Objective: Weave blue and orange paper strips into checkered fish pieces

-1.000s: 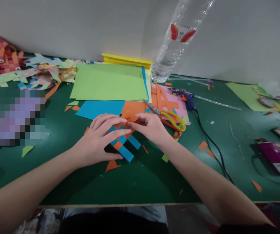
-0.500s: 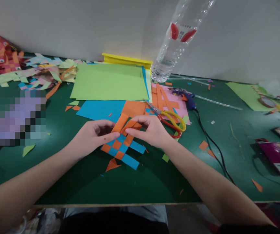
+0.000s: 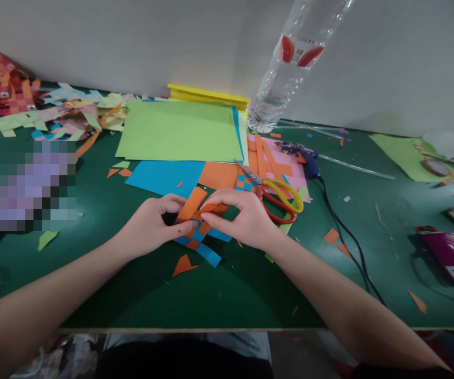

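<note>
Between my hands is a woven paper piece (image 3: 197, 235) of orange and blue strips in a checker pattern, its loose strip ends sticking out. My left hand (image 3: 158, 223) pinches its left side between thumb and fingers, beside an upright orange strip (image 3: 192, 204). Thumb and fingers of my right hand (image 3: 240, 213) are closed on an orange paper strip (image 3: 212, 208) at the top of the weave, which looks folded over. Part of the weave is hidden behind my fingers. An orange paper scrap (image 3: 185, 265) lies just below on the green table (image 3: 140, 300).
Scissors (image 3: 278, 197) with yellow and red handles lie right of my right hand. Behind are green paper sheets (image 3: 179, 131), a plastic bottle (image 3: 286, 73) and a glue gun (image 3: 309, 162) with a black cord. Paper strips (image 3: 69, 113) are heaped at back left.
The woven piece has tilted and drawn up slightly toward my fingers, so less of its lower checks shows. My right fingers have shifted a little left along the orange strip.
</note>
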Demonstrator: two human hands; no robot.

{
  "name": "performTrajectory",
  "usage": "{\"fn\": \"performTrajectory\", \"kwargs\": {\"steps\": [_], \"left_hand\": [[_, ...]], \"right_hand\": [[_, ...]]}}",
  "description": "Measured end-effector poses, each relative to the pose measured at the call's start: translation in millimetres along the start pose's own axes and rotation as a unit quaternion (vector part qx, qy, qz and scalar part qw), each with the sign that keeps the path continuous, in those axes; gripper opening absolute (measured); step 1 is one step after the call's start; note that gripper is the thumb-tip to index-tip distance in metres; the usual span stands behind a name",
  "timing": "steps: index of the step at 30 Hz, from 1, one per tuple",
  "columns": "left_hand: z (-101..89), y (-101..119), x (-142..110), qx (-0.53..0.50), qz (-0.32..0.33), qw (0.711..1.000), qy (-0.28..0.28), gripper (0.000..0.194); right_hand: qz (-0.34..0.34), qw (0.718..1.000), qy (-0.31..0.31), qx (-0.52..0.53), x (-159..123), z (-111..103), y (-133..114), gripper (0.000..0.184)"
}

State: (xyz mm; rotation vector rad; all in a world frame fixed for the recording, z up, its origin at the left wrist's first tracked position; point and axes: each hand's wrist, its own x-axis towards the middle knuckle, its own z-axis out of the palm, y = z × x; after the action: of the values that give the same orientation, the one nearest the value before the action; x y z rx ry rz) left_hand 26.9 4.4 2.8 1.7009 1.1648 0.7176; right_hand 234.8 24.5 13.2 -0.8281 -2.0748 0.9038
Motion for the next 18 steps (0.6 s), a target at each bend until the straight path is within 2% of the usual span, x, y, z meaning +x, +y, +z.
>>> {"fn": "performTrajectory", "kwargs": {"steps": [3, 6, 14, 18], "left_hand": [[0.2, -0.2, 0.6, 0.017, 0.008, 1.000, 0.015, 0.019], [0.5, 0.5, 0.0, 0.032, 0.009, 0.999, 0.018, 0.020], [2.9, -2.3, -0.4, 0.042, 0.013, 0.999, 0.012, 0.019], [3.7, -3.1, -0.2, 0.042, 0.020, 0.999, 0.006, 0.020]], "right_hand": [[-0.058, 0.996, 0.037, -0.061, -2.2, 3.9, 4.1, 0.009], [-0.083, 0.988, 0.056, -0.114, -3.2, 5.9, 6.2, 0.014], [-0.060, 0.988, 0.049, -0.130, -4.8, 7.7, 5.7, 0.005], [-0.040, 0.990, 0.056, -0.119, -5.0, 8.8, 3.9, 0.008]]}}
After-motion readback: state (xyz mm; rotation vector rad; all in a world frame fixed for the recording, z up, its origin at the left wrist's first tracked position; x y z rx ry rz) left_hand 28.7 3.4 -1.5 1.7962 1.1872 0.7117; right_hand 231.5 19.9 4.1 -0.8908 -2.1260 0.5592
